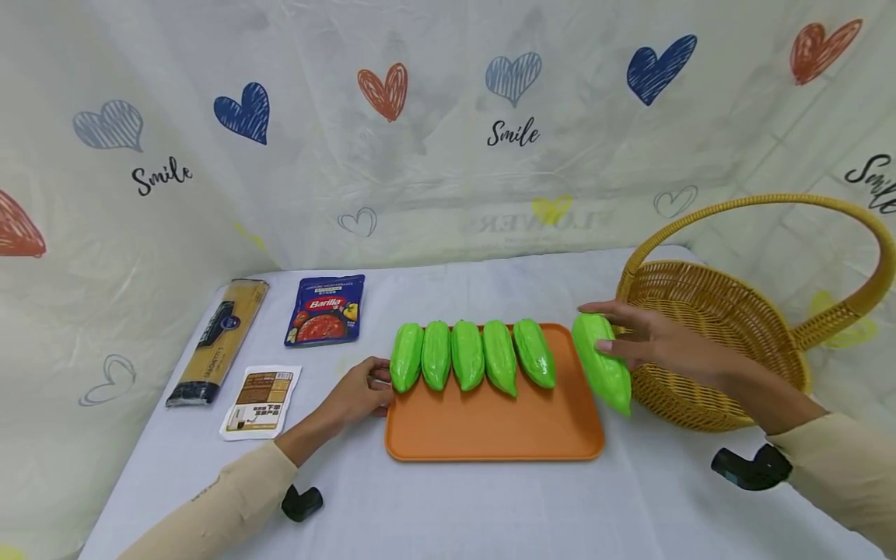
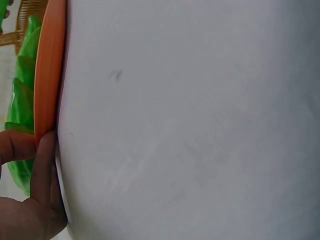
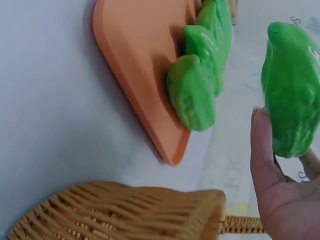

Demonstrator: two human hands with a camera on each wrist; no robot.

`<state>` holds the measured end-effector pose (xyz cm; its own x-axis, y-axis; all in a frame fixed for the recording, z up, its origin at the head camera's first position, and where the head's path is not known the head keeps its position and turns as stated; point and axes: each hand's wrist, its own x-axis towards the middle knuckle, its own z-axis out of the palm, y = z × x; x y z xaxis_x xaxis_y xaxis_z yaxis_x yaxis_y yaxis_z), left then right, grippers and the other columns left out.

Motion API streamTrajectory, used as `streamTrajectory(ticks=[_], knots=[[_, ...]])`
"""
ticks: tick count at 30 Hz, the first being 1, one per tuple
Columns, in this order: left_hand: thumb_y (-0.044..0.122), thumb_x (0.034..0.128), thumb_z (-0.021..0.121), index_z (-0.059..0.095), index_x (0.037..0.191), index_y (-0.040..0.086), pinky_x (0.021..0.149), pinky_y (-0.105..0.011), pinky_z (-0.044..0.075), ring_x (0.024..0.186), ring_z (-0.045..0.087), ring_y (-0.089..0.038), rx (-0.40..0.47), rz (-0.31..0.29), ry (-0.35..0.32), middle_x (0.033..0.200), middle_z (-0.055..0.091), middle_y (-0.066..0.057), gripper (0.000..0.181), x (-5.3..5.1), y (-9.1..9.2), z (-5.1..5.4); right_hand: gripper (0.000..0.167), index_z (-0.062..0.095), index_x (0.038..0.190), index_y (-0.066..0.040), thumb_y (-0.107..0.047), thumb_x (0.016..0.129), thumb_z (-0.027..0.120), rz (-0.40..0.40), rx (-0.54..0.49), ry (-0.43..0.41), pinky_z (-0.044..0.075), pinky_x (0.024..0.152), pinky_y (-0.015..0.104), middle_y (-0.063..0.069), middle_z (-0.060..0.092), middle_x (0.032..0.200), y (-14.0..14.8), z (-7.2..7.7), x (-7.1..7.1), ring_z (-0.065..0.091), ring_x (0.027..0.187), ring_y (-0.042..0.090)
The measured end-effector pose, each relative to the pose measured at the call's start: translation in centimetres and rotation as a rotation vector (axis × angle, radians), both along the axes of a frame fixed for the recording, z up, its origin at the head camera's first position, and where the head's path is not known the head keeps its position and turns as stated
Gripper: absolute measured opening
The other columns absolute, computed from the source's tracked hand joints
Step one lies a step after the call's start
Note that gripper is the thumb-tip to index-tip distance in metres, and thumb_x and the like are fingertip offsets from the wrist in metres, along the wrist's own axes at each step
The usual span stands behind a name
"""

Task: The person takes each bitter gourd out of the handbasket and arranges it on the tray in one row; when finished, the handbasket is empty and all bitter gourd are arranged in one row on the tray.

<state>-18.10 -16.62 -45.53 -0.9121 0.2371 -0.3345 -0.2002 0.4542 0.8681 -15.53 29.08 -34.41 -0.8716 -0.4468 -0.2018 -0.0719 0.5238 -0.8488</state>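
Note:
My right hand [image 1: 647, 338] holds a glossy green gourd-like vegetable [image 1: 600, 362] between thumb and fingers, above the right edge of the orange tray [image 1: 490, 428]. In the right wrist view the held green vegetable [image 3: 292, 90] is tilted, clear of the tray. Several matching green vegetables [image 1: 467, 355] lie side by side along the tray's far half, pointed ends toward me. At the tray's left side, my left hand [image 1: 360, 393] grips the rim beside the leftmost vegetable. The left wrist view shows its fingers [image 2: 42, 172] on the tray's edge.
A wicker basket [image 1: 707, 311] with a tall arched handle stands to the right of the tray. On the left lie a spaghetti pack [image 1: 222, 338], a blue Barilla pouch [image 1: 325, 311] and a white-and-brown packet [image 1: 261, 403]. A patterned curtain [image 1: 434, 171] hangs behind the table.

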Motion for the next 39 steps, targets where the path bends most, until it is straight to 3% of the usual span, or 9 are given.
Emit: streamTrajectory(ticks=[9,19,26,34,39], knots=[[0.008,0.0858,0.069,0.047,0.14,0.001,0.075,-0.035,0.064,0.106,0.062,-0.024,-0.004,-0.002,0.011,0.124,0.057,-0.016,0.059,-0.1,0.1,0.2,0.067,0.032,0.155,-0.018,-0.028,0.097,0.064,0.009,0.0,-0.051,0.059,0.082,0.037,0.021,0.05,0.135,-1.3,-1.3,-0.7,0.061,0.11,0.029],[0.008,0.0851,0.069,0.047,0.14,0.001,0.075,-0.035,0.064,0.106,0.063,-0.025,0.002,0.004,0.012,0.124,0.057,-0.016,0.06,0.0,-0.1,0.1,0.073,0.03,0.155,-0.013,-0.031,0.095,0.068,-0.024,0.014,-0.078,0.059,0.08,0.04,0.029,0.032,0.152,-2.4,-2.3,-1.3,0.063,0.111,0.028],[0.008,0.0855,0.07,0.047,0.14,0.001,0.074,-0.034,0.064,0.106,0.063,-0.024,-0.004,0.005,0.014,0.124,0.057,-0.016,0.059,0.0,-0.2,-0.1,0.077,0.032,0.154,-0.01,-0.034,0.092,0.072,-0.075,0.134,-0.063,0.06,0.078,0.04,0.033,0.036,0.15,-3.5,-2.4,-1.9,0.065,0.111,0.031],[0.008,0.0858,0.07,0.048,0.14,0.001,0.073,-0.035,0.064,0.105,0.062,-0.024,-0.002,0.007,0.018,0.123,0.057,-0.016,0.059,0.1,-0.1,-0.1,0.076,0.03,0.152,-0.001,-0.025,0.093,0.07,-0.106,0.224,-0.055,0.06,0.075,0.038,0.04,0.037,0.143,-4.4,-2.4,-2.5,0.064,0.105,0.034],[0.007,0.0858,0.07,0.048,0.139,0.002,0.074,-0.035,0.064,0.103,0.063,-0.023,0.002,0.012,0.018,0.123,0.057,-0.015,0.058,0.2,0.0,0.0,0.077,0.027,0.153,0.002,-0.026,0.094,0.068,-0.114,0.337,-0.01,0.058,0.084,0.044,0.039,0.041,0.139,-4.8,-2.8,-2.8,0.058,0.114,0.043]])
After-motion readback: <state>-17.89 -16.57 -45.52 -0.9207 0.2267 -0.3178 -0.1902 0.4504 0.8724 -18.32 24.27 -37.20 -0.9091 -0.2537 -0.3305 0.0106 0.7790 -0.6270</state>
